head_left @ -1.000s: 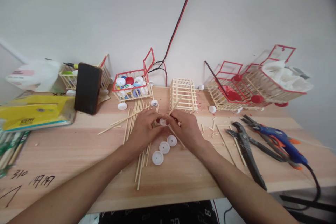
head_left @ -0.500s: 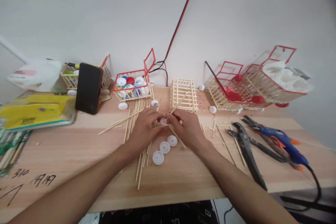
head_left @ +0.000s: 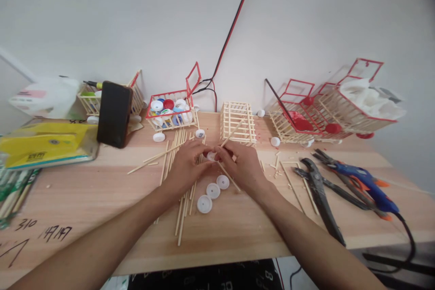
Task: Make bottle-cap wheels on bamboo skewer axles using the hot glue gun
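Observation:
A white bottle cap (head_left: 211, 157) is between my two hands, above the wooden table. My left hand (head_left: 185, 165) is closed, its fingertips gripping the cap's left side. From the other side, my right hand (head_left: 246, 165) pinches at the cap's right edge; its fingertips partly cover it. A thin wooden stick (head_left: 232, 179) slants below my right thumb; I cannot tell if the hand touches it. Three more white caps (head_left: 213, 190) lie in a slanting row just in front of my hands. Several loose wooden sticks (head_left: 182, 217) run beneath my left hand.
Behind my hands stands a stick basket frame (head_left: 238, 115). A small cart filled with caps (head_left: 170, 111) and a phone (head_left: 114, 114) are to the left. At the right are red-trimmed carts (head_left: 292, 122), black-handled pliers (head_left: 321, 201) and a blue glue gun (head_left: 369, 183) with a cable.
The cap between my fingers has shifted and tilted very slightly. Both hands stay in nearly the same place, and the caps and sticks on the table have not moved.

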{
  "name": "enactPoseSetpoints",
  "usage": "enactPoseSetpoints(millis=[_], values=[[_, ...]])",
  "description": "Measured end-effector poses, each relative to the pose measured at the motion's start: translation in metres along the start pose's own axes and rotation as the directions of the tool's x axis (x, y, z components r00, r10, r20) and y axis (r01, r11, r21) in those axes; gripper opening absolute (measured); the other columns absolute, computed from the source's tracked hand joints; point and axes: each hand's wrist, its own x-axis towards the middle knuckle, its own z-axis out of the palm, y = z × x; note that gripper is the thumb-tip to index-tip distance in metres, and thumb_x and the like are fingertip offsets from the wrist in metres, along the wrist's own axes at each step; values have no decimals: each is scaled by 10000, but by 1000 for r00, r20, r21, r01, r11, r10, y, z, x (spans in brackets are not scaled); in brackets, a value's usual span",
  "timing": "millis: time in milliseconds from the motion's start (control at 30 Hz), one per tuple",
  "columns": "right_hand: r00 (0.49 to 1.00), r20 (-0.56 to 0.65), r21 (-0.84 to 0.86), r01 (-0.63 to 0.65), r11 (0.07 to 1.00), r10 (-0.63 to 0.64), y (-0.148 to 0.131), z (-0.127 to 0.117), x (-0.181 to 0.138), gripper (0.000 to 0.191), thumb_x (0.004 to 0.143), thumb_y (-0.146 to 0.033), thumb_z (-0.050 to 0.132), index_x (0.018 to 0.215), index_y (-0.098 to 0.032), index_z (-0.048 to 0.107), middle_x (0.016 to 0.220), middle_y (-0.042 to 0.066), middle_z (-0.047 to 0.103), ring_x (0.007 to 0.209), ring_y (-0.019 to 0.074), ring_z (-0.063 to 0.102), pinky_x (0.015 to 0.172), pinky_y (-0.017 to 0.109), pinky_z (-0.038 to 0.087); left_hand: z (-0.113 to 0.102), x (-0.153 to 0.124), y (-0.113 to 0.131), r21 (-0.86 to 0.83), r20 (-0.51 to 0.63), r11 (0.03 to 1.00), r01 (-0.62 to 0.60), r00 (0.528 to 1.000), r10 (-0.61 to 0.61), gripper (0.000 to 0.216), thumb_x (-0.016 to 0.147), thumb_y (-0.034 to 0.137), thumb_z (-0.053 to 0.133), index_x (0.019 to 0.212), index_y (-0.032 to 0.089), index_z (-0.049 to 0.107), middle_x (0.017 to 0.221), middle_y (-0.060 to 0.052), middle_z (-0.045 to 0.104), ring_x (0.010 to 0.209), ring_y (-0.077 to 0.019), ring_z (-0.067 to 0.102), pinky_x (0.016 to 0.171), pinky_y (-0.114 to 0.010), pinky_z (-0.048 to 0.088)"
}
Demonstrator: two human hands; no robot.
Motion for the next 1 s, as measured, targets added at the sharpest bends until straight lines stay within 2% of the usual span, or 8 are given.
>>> enactPoseSetpoints(millis=[533,733,867,1000], values=[[999,32,13,-11,1000,10,2,0,2,258,914,-290,497,726,-185,640,644,-15,669,608,104,601,592,208,386,3,0,-1,6,31,1000,6,1000,-7,223,775,266,677,993,218,666,908,-10,667,899,-195,567,863,-361,415],[1000,30,-4,-10,1000,10,3,0,3,266,909,-284,500,704,-181,634,635,-13,664,598,104,591,584,212,381,2,1,-1,39,23,999,-28,999,27,288,739,249,712,1014,184,656,921,-35,660,913,-208,563,856,-367,413],[999,23,-6,-23,1000,23,4,-2,3,256,905,-282,504,709,-179,634,637,-8,663,594,110,589,580,224,385,2,2,-5,42,23,997,-57,998,56,327,741,230,708,1058,207,630,902,-17,653,886,-196,563,840,-353,413],[998,-2,62,-57,996,57,6,-4,4,260,899,-305,512,699,-185,626,642,-6,671,602,118,609,598,236,416,1,2,-4,21,17,996,-83,996,82,382,738,239,706,1103,224,593,938,-14,638,923,-195,558,876,-358,411]])
